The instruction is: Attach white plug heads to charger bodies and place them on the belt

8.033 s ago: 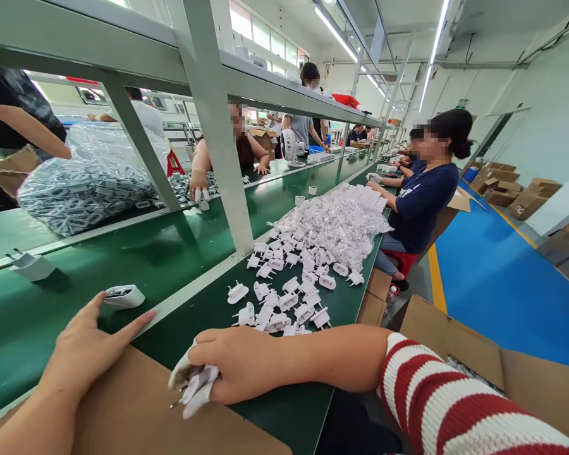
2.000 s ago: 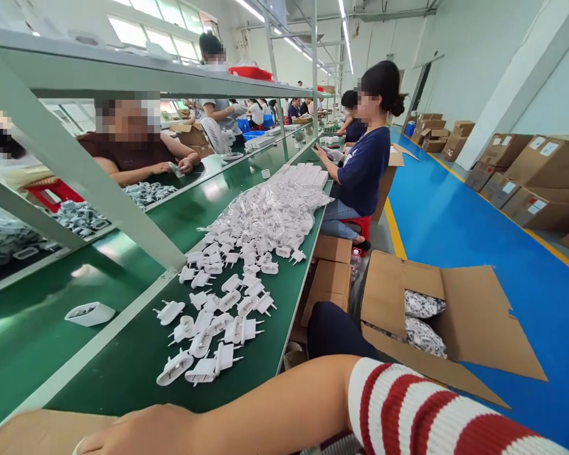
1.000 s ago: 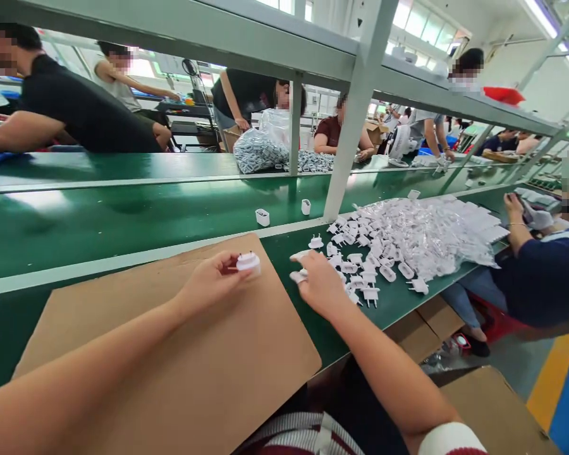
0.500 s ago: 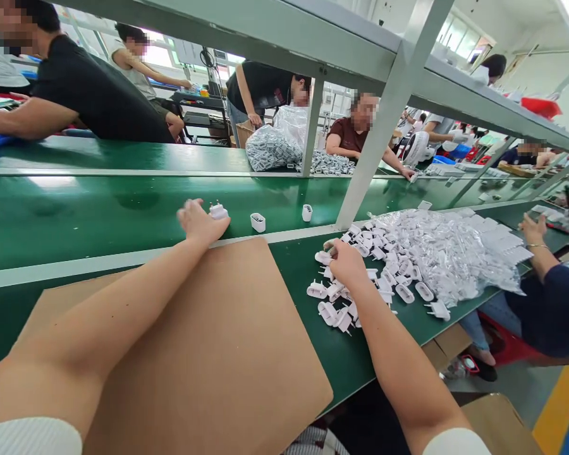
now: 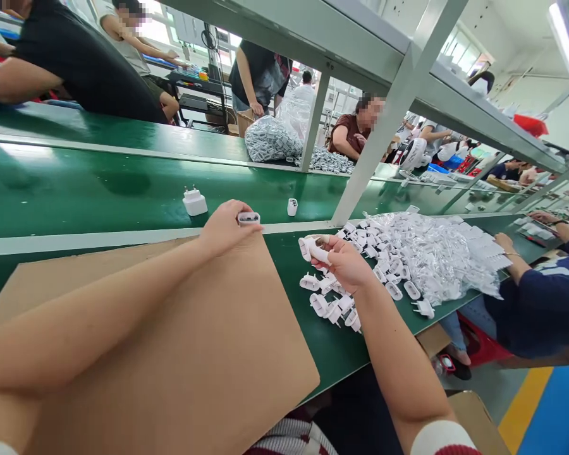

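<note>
My left hand (image 5: 225, 226) is closed around a white charger housing (image 5: 249, 218), its open end facing me, at the near edge of the green conveyor. In my right hand (image 5: 348, 262) I pinch another white plug housing (image 5: 305, 249), above the left side of a heap of similar plug housings (image 5: 332, 303). White covers seem to sit on some of my right fingertips. A white charger (image 5: 195, 203) stands on the belt with its two pins up, left of my left hand. Farther right on the belt is one more white housing (image 5: 292, 206) with parts visible inside.
A large cardboard sheet (image 5: 184, 341) lies before me on the green table. Clear plastic bags (image 5: 436, 259) cover the heap's right side. A metal post (image 5: 374, 145) rises by the belt. Co-workers sit across and at right, one in a navy shirt (image 5: 535, 303).
My left hand has let go of the pinned charger, which now stands on the belt, and has taken the housing to its right. My right hand has lifted a plug housing off the heap.
</note>
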Demonstrator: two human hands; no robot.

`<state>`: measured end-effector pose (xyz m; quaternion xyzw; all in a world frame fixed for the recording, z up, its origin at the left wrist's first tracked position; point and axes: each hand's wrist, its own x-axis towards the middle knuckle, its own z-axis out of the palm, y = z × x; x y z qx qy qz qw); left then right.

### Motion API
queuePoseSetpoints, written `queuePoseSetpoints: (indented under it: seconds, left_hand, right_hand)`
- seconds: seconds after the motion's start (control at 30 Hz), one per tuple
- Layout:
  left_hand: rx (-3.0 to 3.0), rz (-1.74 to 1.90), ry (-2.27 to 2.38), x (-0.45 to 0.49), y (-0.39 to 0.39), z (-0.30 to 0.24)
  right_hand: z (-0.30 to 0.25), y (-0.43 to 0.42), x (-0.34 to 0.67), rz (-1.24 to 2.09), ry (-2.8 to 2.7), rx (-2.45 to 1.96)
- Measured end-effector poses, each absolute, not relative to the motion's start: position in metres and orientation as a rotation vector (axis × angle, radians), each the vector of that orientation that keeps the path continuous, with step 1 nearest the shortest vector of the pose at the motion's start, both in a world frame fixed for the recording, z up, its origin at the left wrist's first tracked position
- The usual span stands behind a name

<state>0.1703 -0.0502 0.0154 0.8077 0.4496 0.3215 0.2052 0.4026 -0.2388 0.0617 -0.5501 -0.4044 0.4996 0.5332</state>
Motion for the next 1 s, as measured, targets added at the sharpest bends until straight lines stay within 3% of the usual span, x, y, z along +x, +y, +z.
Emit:
queuePoseSetpoints:
  seconds: [0.27, 0.6, 1.0]
  left_hand:
    - [2.102, 0.737, 1.05, 0.148, -0.18, -0.001]
    - [1.802, 0.668, 0.852, 0.136, -0.174, -0.015]
    - [1.791, 0.677, 0.888, 0.139, -0.175, -0.011]
  right_hand:
    - [0.065, -0.229, 0.355, 1.113, -1.346, -1.317]
    - [0.037, -0.244, 0.331, 0.289, -2.057, -1.496]
    - [0.035, -0.248, 0.329, -0.002, -2.208, -1.375]
